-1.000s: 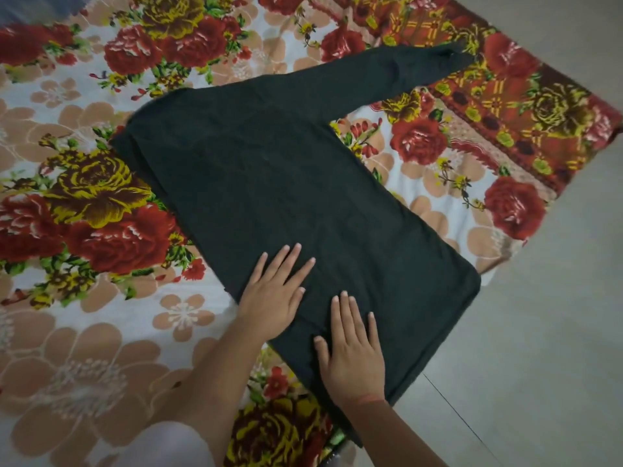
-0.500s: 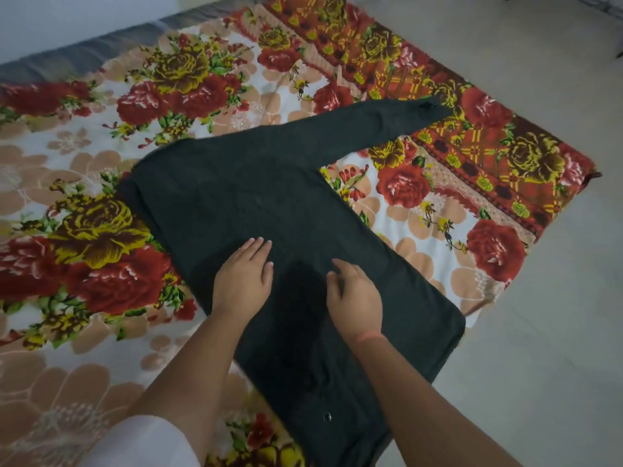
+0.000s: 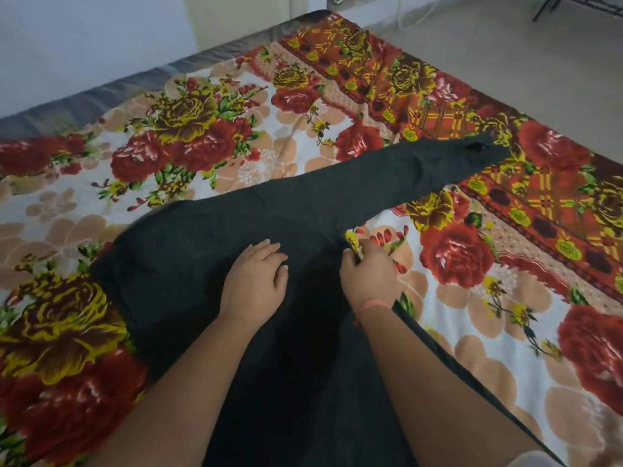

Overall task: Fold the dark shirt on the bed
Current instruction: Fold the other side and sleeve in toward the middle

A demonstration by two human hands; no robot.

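Observation:
The dark shirt lies flat on the flowered bed sheet, its body running from the middle toward me. One long sleeve stretches out to the upper right. My left hand rests palm down on the middle of the shirt, fingers loosely bent and holding nothing. My right hand sits at the shirt's right edge, where the sleeve joins the body. Its fingers are curled and pinch the cloth there. Both forearms cover the near part of the shirt.
The grey mattress edge runs along the far side against a pale wall. Bare floor lies beyond the bed at the upper right, with a dark metal frame in the corner.
Both hands have slid up the shirt from its near hem. The right hand has gone to the right edge at the sleeve joint and curled shut; the view has tilted up.

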